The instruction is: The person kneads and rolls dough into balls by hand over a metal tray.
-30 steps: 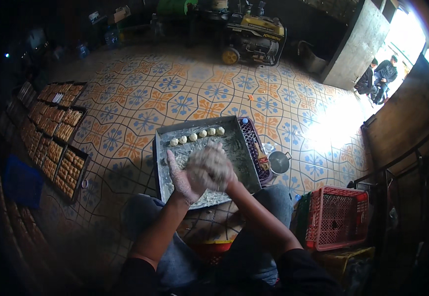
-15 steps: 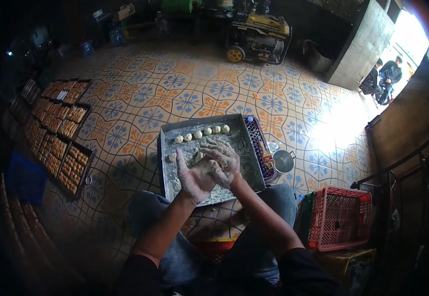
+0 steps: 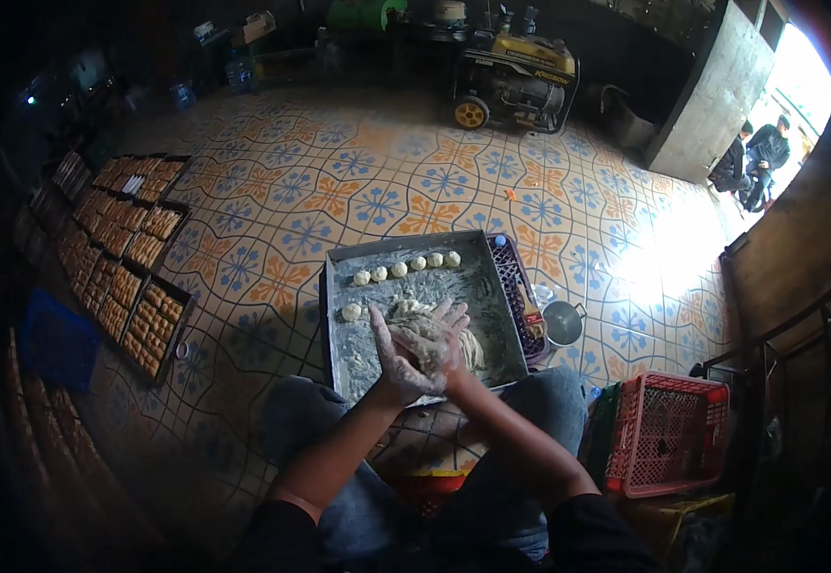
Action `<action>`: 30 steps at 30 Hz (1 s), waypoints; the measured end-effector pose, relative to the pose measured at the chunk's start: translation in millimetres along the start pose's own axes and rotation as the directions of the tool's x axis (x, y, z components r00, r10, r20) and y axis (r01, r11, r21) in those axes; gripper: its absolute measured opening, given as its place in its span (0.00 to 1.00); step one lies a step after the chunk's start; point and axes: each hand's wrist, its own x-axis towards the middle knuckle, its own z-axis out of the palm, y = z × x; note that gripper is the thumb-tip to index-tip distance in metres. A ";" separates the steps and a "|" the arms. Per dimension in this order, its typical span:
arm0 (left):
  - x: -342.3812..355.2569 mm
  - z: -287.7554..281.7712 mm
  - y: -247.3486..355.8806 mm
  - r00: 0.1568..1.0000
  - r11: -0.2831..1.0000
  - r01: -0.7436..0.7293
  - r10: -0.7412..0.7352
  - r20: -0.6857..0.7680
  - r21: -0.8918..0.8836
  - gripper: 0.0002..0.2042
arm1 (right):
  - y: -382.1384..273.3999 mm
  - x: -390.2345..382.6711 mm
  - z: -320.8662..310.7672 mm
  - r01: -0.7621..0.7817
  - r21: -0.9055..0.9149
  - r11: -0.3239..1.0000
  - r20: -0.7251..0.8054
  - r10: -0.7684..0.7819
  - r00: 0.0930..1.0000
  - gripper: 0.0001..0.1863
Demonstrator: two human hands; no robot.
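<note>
My floury left hand (image 3: 399, 363) and right hand (image 3: 442, 351) press palm to palm over the near part of a floured metal tray (image 3: 336, 336). The left thumb sticks up and away, and the right fingers reach forward across the left hand. Whatever lies between the palms is hidden. Just beyond and to the right of them, partly covered, is a larger mass of soft dough (image 3: 473, 353). Several small dough balls (image 3: 399, 270) form a row at the tray's far side. One single dough ball (image 3: 351, 312) sits to the left of my hands.
A purple crate (image 3: 503, 250) with a brush (image 3: 533, 313) adjoins the tray's right side, beside a metal pot (image 3: 562, 324). A red crate (image 3: 673, 435) stands at right. Trays of browned pastries (image 3: 155, 325) lie at left. Farther off are a generator (image 3: 515, 84) and people in a doorway (image 3: 768, 153).
My joined hands have drawn slightly nearer to me and lower in the picture, uncovering more of the dough mass. The whole view has shifted a little.
</note>
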 end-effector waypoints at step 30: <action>21.8 -45.1 25.2 0.937 0.936 0.224 -0.130 0.325 -0.271 0.45 | 24.0 26.0 -29.6 0.173 0.586 0.792 -0.192 -0.072 0.979 0.27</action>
